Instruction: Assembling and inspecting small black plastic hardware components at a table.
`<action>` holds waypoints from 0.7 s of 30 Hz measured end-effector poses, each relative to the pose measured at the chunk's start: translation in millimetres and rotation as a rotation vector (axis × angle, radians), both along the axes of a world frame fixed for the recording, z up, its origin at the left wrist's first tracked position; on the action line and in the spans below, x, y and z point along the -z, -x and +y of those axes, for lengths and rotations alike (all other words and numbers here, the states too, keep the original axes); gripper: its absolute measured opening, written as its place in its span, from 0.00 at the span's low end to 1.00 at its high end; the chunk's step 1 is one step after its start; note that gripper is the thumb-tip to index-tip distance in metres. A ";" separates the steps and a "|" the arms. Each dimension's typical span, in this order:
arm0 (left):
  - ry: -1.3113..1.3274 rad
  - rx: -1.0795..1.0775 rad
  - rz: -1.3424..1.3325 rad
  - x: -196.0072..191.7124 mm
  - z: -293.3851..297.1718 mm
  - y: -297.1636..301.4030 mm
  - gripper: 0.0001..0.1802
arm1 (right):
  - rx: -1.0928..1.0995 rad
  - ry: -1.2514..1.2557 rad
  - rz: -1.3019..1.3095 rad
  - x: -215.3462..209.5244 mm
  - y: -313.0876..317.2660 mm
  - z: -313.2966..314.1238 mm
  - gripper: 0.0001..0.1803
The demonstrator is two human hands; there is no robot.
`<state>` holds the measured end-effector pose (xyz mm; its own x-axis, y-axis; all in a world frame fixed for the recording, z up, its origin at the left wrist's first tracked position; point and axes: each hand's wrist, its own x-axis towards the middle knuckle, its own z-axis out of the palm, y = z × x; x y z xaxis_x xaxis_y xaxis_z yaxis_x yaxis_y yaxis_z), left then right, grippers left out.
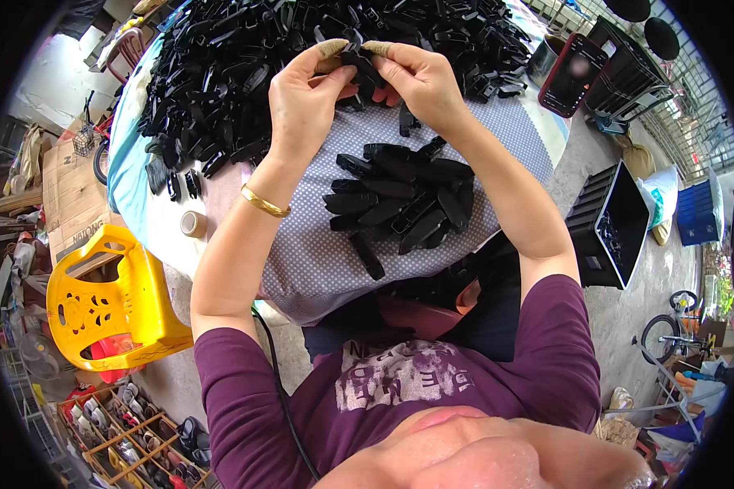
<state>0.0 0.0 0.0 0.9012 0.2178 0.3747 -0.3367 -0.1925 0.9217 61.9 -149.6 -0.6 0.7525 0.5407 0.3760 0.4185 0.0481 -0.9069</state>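
Both my hands meet over a cloth-covered table (310,261) and grip one small black plastic part (360,63) between thumbs and forefingers. My left hand (302,102) has a tan finger cot on its forefinger and a gold bangle at the wrist. My right hand (420,81) also wears a finger cot and pinches the part from the right. Beyond the hands lies a big heap of black plastic parts (245,73). Nearer to me, under my right forearm, sits a smaller pile of black parts (404,200).
A roll of tape (193,223) lies at the table's left edge. A yellow plastic chair (110,297) stands to the left, a black crate (616,224) to the right. A phone (573,73) rests at the table's far right. A shoe rack (130,444) is lower left.
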 end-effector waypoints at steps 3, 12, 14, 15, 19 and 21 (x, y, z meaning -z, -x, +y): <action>0.282 0.035 -0.019 0.6 -7.1 -1.2 0.14 | 0.071 0.025 -0.118 7.0 -2.0 4.2 0.13; 0.537 0.127 0.005 -0.6 6.5 -1.7 0.10 | 0.112 0.091 -0.357 11.4 -4.0 9.0 0.19; 0.348 0.186 -0.053 -3.8 6.1 -2.6 0.11 | -0.035 0.140 -0.162 11.5 -8.3 4.9 0.20; 0.348 0.188 -0.051 -4.6 7.2 -2.5 0.11 | -0.040 0.151 -0.201 10.0 -7.7 3.3 0.18; 0.323 0.246 -0.075 -6.5 8.6 -1.4 0.12 | 0.017 0.170 -0.401 8.8 -4.1 1.5 0.14; 0.325 0.242 -0.114 -6.8 8.6 -0.4 0.12 | 0.079 0.163 -0.524 6.7 0.2 1.7 0.14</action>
